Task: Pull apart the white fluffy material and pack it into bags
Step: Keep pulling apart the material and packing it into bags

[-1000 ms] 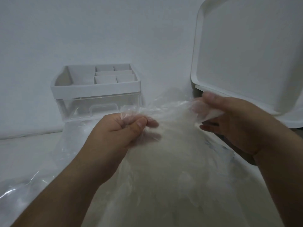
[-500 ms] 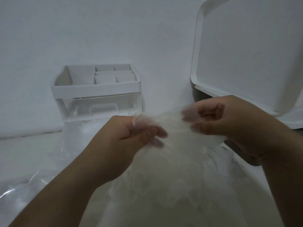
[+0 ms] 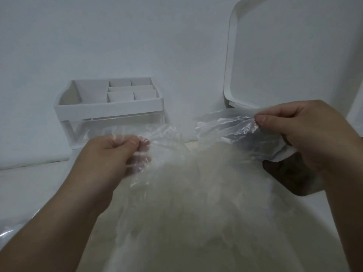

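While both hands are held up over the pale table point(image 3: 29, 185), a scrap of clear plastic film point(image 3: 5, 232) lies crumpled at the far left edge, well away from any finger. Beyond the left fingers point(image 3: 144, 143), against the wall, stands a white desk organiser point(image 3: 110, 107) with open compartments on top and a see-through drawer below. The left hand point(image 3: 112, 154) is closed in a fist, thumb pressed against curled fingers, gripping one side of the mouth of a clear plastic bag point(image 3: 167, 138). Between the two sets of fingers the bag's mouth sags open in a loose crease, and the white fluffy material point(image 3: 192, 193) sits inside the bag, below the fingers, as a hazy pale mass. The right hand point(image 3: 294, 134) pinches the opposite side of the mouth, thumb and forefinger nipping a bunched fold of film while the other fingers curl underneath. Above and behind those right fingers a white rimmed tray point(image 3: 294, 55) stands upright against the wall. Just under the right hand shows a dark object point(image 3: 294, 179); I cannot tell what it is.
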